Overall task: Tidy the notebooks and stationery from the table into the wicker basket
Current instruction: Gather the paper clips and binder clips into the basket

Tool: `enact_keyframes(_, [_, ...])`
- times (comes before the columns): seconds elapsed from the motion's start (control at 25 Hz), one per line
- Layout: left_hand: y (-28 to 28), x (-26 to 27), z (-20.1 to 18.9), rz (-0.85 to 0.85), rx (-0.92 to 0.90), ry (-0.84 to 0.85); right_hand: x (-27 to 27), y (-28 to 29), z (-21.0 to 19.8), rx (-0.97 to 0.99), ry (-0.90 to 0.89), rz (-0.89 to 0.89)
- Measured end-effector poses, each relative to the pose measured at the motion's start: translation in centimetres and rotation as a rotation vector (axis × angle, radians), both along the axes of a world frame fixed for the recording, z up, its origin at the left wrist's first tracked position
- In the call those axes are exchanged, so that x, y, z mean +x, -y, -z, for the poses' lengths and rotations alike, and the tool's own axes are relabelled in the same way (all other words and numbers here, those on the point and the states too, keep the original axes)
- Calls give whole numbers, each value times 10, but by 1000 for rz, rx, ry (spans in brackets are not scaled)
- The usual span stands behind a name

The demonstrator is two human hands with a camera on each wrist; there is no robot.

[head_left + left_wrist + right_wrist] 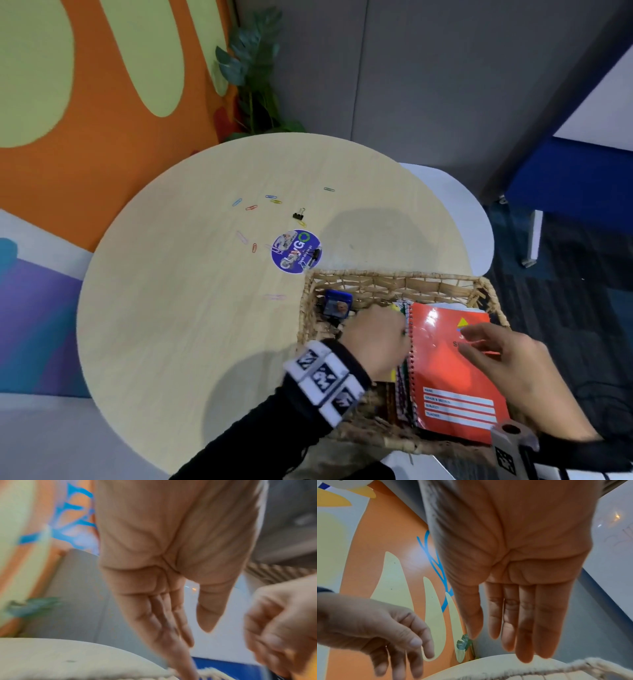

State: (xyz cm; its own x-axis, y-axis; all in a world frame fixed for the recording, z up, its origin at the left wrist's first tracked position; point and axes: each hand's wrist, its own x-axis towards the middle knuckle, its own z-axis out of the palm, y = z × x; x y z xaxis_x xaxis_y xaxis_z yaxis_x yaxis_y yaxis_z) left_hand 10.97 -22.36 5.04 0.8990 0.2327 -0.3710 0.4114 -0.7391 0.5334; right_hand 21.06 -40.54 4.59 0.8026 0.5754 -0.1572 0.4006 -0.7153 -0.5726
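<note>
- Head view: my left hand (373, 337) was down inside the wicker basket (394, 281), over its left part, just beside the spiral edge of the orange notebook (452, 377); its fingers were hidden behind the hand, so I could not tell there what they were doing. My right hand (510, 363) lay over the notebook's cover with fingers loosely spread, gripping nothing. The notebook topped a stack inside the basket, and a small blue object (337, 304) sat in the basket's far-left corner. Beyond the basket, on the round table (178, 308), coloured paper clips (251, 207), a black binder clip (299, 215) and a round purple sticker (296, 251) lay apart from it.
- Left wrist view: blurred, but my left hand (164, 601) showed its fingers straight and empty, pointing down at the basket's rim (211, 672).
- Right wrist view: my right hand (518, 588) was flat and open, fingers together above the basket's rim (590, 665); my left hand (376, 628) hung beside it, fingers relaxed.
</note>
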Motion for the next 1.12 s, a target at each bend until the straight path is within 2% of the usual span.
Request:
enact_keyframes(0.08, [-47,-16,-4,-199,-68,205,1,-17,-11,31,-30,-21])
enact_keyframes(0.16, [-101,-35,9,-365,-17,275,-1,-44,-25,62,-30,-80])
enact_keyframes(0.28, [-173,-58,59,-488,144,115,3,-103,-36,116,1,-186])
enact_keyframes(0.4, [-201,-61,106,-394,122,-86,14,-172,-37,50,47,-332])
enact_keyframes(0.48, [-206,-57,124,-286,114,-132,23,-219,-35,-41,101,-460])
enact_keyframes(0.56, [-211,-52,131,-230,110,-120,31,-265,-31,-127,125,-558])
enact_keyframes(0.68, [-216,-44,135,-121,158,-209,36,-329,-18,-245,168,-664])
enact_keyframes(0.88, [-210,-44,130,-20,307,-259,22,-410,42,-517,94,-789])
enact_keyframes(0.96, [-207,-48,126,-29,287,-228,15,-430,67,-641,107,-844])
enact_keyframes(1.12, [-212,-67,119,-291,46,-35,19,-458,108,-774,213,-914])
